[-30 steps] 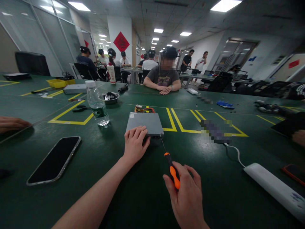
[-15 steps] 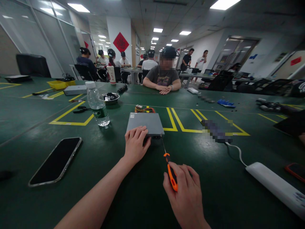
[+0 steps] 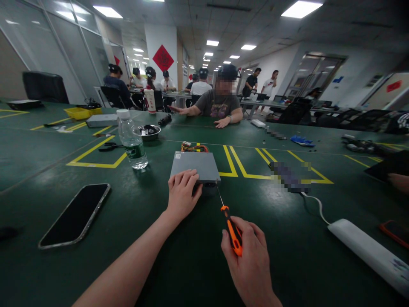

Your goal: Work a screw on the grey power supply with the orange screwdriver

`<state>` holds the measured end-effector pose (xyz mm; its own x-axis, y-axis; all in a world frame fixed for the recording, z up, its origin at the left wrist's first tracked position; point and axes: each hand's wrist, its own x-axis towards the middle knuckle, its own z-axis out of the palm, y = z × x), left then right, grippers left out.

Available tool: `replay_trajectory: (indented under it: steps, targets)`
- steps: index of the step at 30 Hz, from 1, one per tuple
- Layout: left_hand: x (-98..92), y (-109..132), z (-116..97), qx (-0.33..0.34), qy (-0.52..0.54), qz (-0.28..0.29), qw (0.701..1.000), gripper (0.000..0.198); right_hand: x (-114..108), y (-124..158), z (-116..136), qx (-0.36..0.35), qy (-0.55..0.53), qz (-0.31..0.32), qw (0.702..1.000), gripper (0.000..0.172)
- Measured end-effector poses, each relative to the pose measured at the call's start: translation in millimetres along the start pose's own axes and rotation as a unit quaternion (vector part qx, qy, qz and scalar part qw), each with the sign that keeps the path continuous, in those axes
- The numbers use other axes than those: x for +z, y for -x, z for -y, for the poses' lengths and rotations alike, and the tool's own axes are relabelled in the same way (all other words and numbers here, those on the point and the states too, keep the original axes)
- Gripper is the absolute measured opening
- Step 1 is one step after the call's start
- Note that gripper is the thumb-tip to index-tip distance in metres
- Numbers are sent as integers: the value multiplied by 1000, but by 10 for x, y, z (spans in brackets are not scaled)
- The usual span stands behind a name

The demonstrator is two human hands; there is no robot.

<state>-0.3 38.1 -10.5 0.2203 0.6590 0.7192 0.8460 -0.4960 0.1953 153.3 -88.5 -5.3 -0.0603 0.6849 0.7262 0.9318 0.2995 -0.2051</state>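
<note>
A flat grey computer power supply [image 3: 198, 164] lies on the green table, with a bundle of coloured wires [image 3: 194, 147] at its far side. My left hand [image 3: 183, 189] grips its near left part, fingers over the top and thumb at the front face. An orange and black screwdriver [image 3: 232, 230] is in my right hand [image 3: 251, 256], fingers curled round the handle. Its thin shaft points up and forward, the tip at the right end of the front face. Whether the tip sits in a screw is too small to tell.
Left of the power supply stands a water bottle [image 3: 132, 143]; nearer lies a phone [image 3: 75, 215]. Behind the bottle are a metal bowl [image 3: 152, 135] and a yellow tray [image 3: 82, 113]. At right is a white power strip [image 3: 367, 253]. A person [image 3: 220, 102] sits opposite.
My right hand and the screwdriver handle have shifted slightly right, the tip staying at the power supply. The person opposite has parted their hands, stretching one arm out to my left.
</note>
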Motion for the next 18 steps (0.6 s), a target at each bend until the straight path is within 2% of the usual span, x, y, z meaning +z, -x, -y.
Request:
replay_trajectory:
  steps: [5, 8, 12, 18]
  targets:
    - [-3, -2, 6, 0, -1, -2, 1000, 20, -21, 17, -42, 15, -6, -24, 1000, 22]
    - [-7, -2, 10, 0, -1, 2, 1000, 21, -36, 28, -46, -2, -12, -35, 999, 21]
    - [-5, -1, 11, -1, 5, 4, 1000, 21, -12, 8, -1, -49, -37, -18, 998, 20]
    - [6, 1, 14, 2, 3, 4, 1000, 21, 35, -7, 26, -50, -58, 11, 997, 21]
